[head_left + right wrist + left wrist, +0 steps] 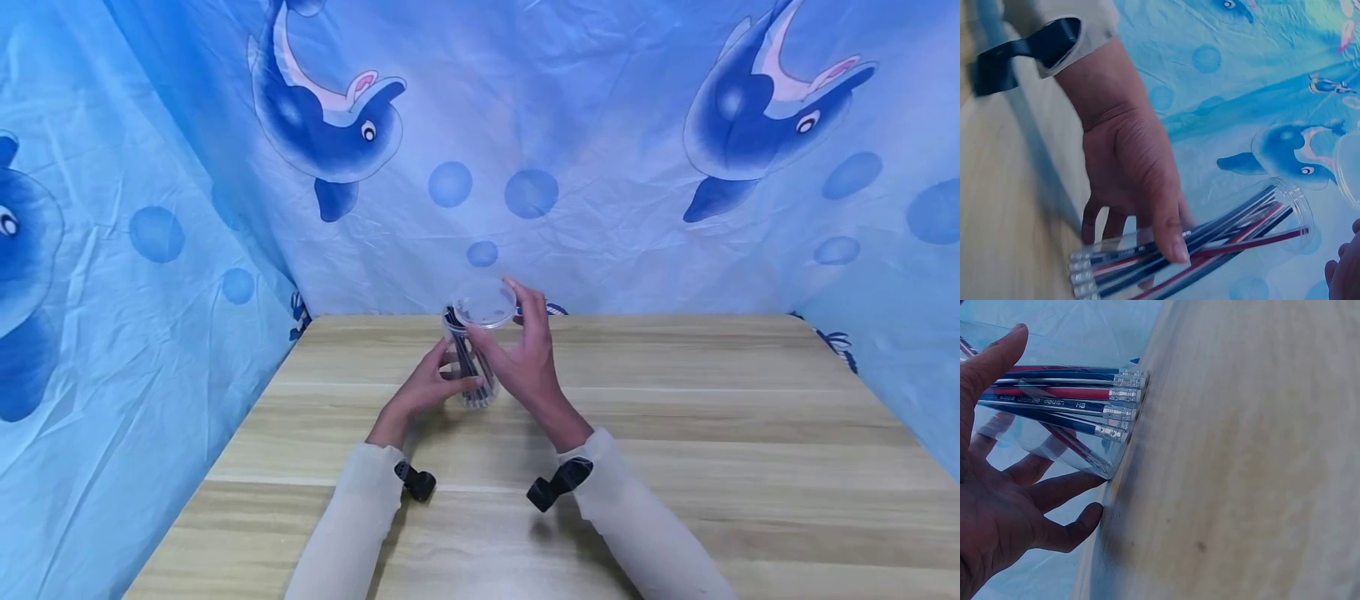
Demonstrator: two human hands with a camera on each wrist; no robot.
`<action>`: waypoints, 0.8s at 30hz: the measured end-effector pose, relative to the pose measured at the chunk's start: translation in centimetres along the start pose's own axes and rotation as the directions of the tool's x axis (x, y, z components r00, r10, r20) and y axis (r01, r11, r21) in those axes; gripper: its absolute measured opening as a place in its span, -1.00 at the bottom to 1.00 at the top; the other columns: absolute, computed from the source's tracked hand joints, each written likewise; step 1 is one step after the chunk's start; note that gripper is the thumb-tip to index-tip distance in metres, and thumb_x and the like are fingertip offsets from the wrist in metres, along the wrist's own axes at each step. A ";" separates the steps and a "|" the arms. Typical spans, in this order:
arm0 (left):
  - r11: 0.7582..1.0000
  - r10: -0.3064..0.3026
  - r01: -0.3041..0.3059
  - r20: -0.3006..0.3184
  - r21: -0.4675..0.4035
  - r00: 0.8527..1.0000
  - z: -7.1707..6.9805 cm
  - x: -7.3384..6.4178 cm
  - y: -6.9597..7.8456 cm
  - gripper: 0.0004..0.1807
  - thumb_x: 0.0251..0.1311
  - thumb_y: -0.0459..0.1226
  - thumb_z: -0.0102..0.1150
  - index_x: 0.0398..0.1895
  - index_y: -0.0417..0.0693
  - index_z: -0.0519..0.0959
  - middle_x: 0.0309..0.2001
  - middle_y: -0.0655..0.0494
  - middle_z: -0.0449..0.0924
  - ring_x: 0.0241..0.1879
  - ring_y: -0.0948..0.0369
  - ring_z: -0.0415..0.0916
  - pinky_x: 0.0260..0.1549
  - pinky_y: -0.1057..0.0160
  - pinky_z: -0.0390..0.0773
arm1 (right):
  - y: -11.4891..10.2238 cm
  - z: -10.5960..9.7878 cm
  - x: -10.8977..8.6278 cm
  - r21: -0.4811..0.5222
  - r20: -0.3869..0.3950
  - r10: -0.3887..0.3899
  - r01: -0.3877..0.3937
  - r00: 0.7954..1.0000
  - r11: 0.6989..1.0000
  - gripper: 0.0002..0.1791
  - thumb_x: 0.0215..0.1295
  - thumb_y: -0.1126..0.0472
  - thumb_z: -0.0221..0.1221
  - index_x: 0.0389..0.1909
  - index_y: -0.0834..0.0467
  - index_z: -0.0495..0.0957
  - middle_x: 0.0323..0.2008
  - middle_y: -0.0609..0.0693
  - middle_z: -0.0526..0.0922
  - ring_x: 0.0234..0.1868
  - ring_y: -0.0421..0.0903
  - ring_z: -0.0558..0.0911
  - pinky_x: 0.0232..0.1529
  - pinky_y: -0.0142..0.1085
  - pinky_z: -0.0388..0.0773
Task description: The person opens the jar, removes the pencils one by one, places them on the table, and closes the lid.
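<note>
A clear plastic jar point(491, 386) of pencils stands near the back of the table, its bottom at the wood. My left hand point(429, 387) grips its side, thumb across the front and fingers behind it. Inside lean several dark blue and red pencils point(1063, 394), their metal-banded eraser ends at the bottom. In the right wrist view the jar's rim point(1300, 209) is uncovered. A round clear lid point(486, 305) is held at its edge between the thumb and fingers of my right hand point(531, 354), tilted beside and above the jar's mouth.
The pale wooden table point(675, 467) spreads out on both sides and toward me. Blue cloth printed with dolphins point(600, 258) hangs behind it and at the sides. Each wrist wears a small black camera point(551, 486) over a light sleeve.
</note>
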State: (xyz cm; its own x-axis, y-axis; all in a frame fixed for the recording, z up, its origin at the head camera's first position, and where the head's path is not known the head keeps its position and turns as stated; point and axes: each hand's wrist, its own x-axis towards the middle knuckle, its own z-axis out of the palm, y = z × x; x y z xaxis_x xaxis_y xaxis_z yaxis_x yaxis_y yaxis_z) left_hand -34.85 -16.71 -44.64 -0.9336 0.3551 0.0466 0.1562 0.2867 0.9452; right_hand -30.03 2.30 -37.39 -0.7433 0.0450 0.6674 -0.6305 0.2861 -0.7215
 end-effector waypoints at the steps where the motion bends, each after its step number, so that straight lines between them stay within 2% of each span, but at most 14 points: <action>1: 1.000 -0.002 0.002 -0.002 0.003 1.000 0.0 0.0 0.1 0.04 0.12 -0.14 0.47 0.54 0.60 0.01 0.36 -0.12 0.35 0.19 -0.17 0.47 0.21 -0.19 0.39 | 0.0 -0.3 -0.1 0.005 0.009 -0.007 0.007 1.000 1.000 -0.18 0.21 -0.10 0.31 0.46 0.03 0.27 0.24 0.02 0.35 0.20 -0.07 0.39 0.17 -0.02 0.42; 8: 1.000 -0.009 0.009 0.001 0.009 1.000 0.0 0.0 0.2 0.06 0.12 -0.14 0.47 0.56 0.56 -0.01 0.38 -0.14 0.32 0.21 -0.20 0.45 0.22 -0.24 0.37 | 0.6 -1.7 -1.2 0.056 0.069 0.014 -0.017 0.997 0.998 -0.19 0.05 0.04 0.44 0.33 0.14 0.36 0.22 0.00 0.47 0.20 -0.08 0.42 0.22 -0.02 0.36; 14: 1.000 -0.010 0.010 0.011 0.006 1.000 0.0 0.2 -0.1 0.05 0.15 -0.16 0.45 0.59 0.39 -0.03 0.40 -0.18 0.29 0.24 -0.24 0.41 0.24 -0.23 0.35 | 1.0 -2.5 -2.0 0.105 0.111 0.036 -0.047 0.993 0.993 -0.25 -0.09 0.16 0.55 0.15 0.16 0.42 0.20 0.00 0.52 0.18 -0.06 0.44 0.11 -0.04 0.34; 16: 1.000 -0.017 0.017 0.002 0.014 1.000 0.0 0.2 -0.1 0.06 0.14 -0.12 0.46 0.59 0.41 -0.03 0.40 -0.16 0.30 0.25 -0.22 0.40 0.24 -0.24 0.35 | 1.2 -2.8 -2.2 0.116 0.133 0.038 -0.053 0.990 0.992 -0.23 -0.11 0.18 0.58 0.14 0.17 0.40 0.20 0.00 0.51 0.18 -0.04 0.44 0.09 -0.02 0.33; 19: 0.999 -0.030 0.030 -0.016 0.028 0.999 0.1 0.1 0.0 0.07 0.09 -0.06 0.49 0.57 0.48 -0.01 0.40 -0.11 0.31 0.25 -0.20 0.41 0.23 -0.24 0.35 | 1.4 -3.1 -2.4 0.101 0.179 0.055 -0.074 0.982 0.992 -0.18 -0.09 0.15 0.58 0.19 0.15 0.36 0.21 -0.02 0.48 0.16 -0.04 0.44 0.09 0.01 0.34; 21: 0.999 -0.032 0.033 -0.022 0.034 0.999 0.1 0.1 0.0 0.07 0.08 -0.05 0.50 0.56 0.50 0.00 0.39 -0.09 0.32 0.25 -0.18 0.41 0.23 -0.24 0.36 | 1.6 -3.3 -2.6 0.057 0.211 0.078 -0.092 0.974 0.994 -0.16 -0.08 0.11 0.58 0.22 0.12 0.35 0.19 -0.04 0.48 0.16 -0.06 0.44 0.14 0.00 0.36; 24: 1.000 -0.012 0.013 -0.019 0.023 1.000 0.1 0.0 0.0 0.06 0.11 -0.17 0.48 0.58 0.42 0.01 0.37 -0.15 0.33 0.25 -0.20 0.40 0.19 -0.20 0.42 | 1.9 -3.5 -3.0 -0.012 0.259 0.110 -0.110 0.960 0.994 -0.15 -0.09 0.08 0.58 0.24 0.08 0.37 0.18 -0.05 0.49 0.19 -0.07 0.44 0.23 0.00 0.35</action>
State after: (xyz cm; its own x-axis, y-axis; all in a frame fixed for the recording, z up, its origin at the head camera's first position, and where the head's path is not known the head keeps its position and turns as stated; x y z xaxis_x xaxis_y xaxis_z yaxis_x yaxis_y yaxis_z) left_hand -34.86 -16.64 -44.62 -0.9415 0.3344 0.0414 0.1518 0.3114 0.9381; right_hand -28.24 6.09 -40.08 -0.8402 -0.1739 0.5136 -0.5421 0.2912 -0.7882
